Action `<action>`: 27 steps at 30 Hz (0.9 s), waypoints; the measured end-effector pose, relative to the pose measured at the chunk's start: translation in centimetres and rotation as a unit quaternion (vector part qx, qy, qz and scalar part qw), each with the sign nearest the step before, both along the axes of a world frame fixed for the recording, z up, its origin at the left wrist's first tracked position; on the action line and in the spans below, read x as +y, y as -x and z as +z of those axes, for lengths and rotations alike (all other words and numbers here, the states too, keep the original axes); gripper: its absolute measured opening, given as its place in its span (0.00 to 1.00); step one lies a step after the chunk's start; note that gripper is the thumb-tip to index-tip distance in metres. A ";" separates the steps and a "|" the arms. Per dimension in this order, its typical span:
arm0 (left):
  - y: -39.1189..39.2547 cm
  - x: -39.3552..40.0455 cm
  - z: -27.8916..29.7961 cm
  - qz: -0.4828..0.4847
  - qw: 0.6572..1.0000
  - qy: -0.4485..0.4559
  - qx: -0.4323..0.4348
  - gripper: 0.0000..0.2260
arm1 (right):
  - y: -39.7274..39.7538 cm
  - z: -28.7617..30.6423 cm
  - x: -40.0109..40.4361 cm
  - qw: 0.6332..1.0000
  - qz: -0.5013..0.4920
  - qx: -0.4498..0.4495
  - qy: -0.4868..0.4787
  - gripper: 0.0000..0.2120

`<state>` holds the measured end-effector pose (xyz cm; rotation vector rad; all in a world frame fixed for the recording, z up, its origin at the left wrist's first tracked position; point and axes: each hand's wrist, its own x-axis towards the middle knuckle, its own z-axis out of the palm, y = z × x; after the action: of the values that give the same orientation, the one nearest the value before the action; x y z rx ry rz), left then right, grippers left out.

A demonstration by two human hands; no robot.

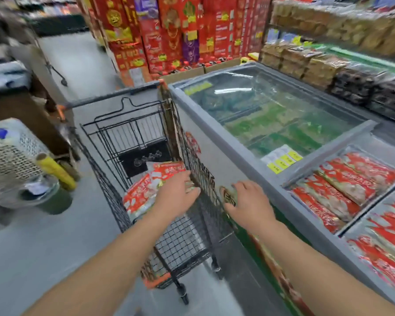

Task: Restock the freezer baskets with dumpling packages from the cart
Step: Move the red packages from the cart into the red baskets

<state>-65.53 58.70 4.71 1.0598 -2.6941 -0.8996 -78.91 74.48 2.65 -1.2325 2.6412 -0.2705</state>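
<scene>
While both hands reach in w/ fingers spread, holding nothing, the left hand (177, 194) sits over the red dumpling packages (146, 190) inside the cart (114, 197); right hand (249, 201) hangs just outside its freezer-side wall, farther off.

The cart's wire side wall (198, 169) stands between your hands. Right of your right hand (249, 199), the freezer baskets (342, 229) lie uncovered.
</scene>
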 end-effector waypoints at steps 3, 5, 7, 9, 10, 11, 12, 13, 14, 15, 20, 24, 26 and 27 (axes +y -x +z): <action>-5.9 -5.4 -0.9 0.007 1.000 0.005 -0.004 0.22 | -4.9 -1.6 -5.7 1.000 0.014 -0.017 -0.012 0.28; -9.4 -9.3 -1.5 0.011 1.000 0.001 -0.022 0.23 | -8.3 -2.3 -9.3 0.999 0.011 -0.034 -0.026 0.31; -12.3 -13.1 -2.0 0.013 0.999 -0.003 -0.035 0.23 | -11.1 -3.1 -13.0 0.999 0.004 -0.043 -0.031 0.32; -14.7 -16.6 -2.3 0.012 0.999 -0.008 -0.043 0.22 | -13.5 -3.3 -16.2 0.998 -0.004 -0.049 -0.035 0.32; -15.7 -18.2 -2.4 0.010 0.999 -0.013 -0.041 0.20 | -14.5 -3.4 -17.8 0.998 -0.008 -0.051 -0.032 0.32; -16.7 -19.8 -2.4 0.012 0.999 -0.020 -0.043 0.19 | -15.4 -3.5 -19.6 0.998 -0.011 -0.055 -0.030 0.31; -17.2 -21.1 -2.4 0.009 0.999 -0.021 -0.036 0.19 | -16.0 -3.6 -20.9 0.998 -0.014 -0.058 -0.027 0.30; -17.6 -22.1 -2.5 0.007 0.999 -0.022 -0.037 0.20 | -16.4 -3.5 -21.9 0.998 -0.016 -0.061 -0.026 0.28; -18.0 -23.3 -2.6 0.005 0.999 -0.020 -0.036 0.22 | -16.8 -3.7 -23.1 0.997 -0.018 -0.063 -0.026 0.27; -18.2 -24.5 -2.5 0.006 0.999 -0.023 -0.041 0.23 | -17.0 -4.0 -24.2 0.997 -0.019 -0.063 -0.030 0.25; -17.9 -30.0 -4.0 0.017 0.997 -0.056 -0.049 0.20 | -17.0 -6.1 -29.0 0.995 -0.030 -0.090 -0.041 0.25; -16.2 -33.6 -6.4 0.023 0.995 -0.085 -0.054 0.25 | -15.6 -8.2 -32.5 0.993 -0.031 -0.099 -0.064 0.30; -14.5 -35.7 -7.5 0.021 0.993 -0.095 -0.062 0.28 | -14.1 -9.7 -34.7 0.992 -0.036 -0.106 -0.061 0.29; -13.4 -36.8 -8.1 0.020 0.993 -0.101 -0.064 0.28 | -13.2 -10.6 -35.9 0.991 -0.041 -0.112 -0.058 0.28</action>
<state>-52.15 21.91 -3.43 1.2464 -2.7183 -1.1537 -65.75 38.62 -7.95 -0.9967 2.4782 -0.2490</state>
